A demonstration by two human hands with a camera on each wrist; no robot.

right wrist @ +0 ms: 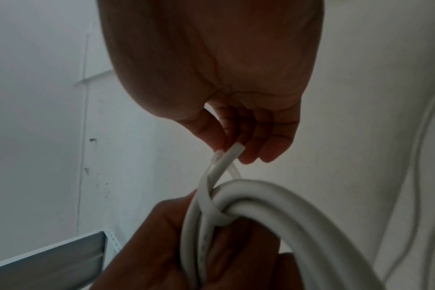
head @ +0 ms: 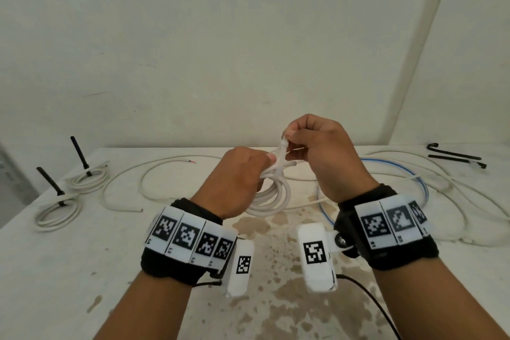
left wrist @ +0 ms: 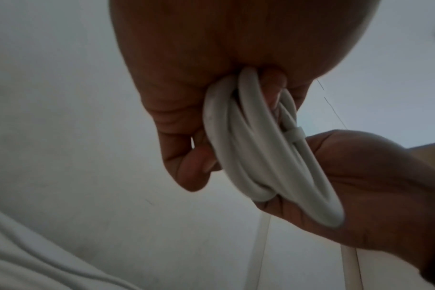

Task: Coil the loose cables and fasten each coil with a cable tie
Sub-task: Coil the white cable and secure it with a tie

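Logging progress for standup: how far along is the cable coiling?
Done: two white coils lie at the table's left, each with a black cable tie on it.

In hand: the left hand grips a third white coil; the right hand pinches a white cable tie looped around it, not yet snug.

Left: loose white cables and a blue cable uncoiled; spare black ties far right.

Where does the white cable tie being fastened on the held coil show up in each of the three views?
Head: white cable tie at centre, between the two hands.
Left wrist: right of centre, its head against the coil's right edge.
Right wrist: centre, its band looped round the strands.
Shared landmark: the white coil.
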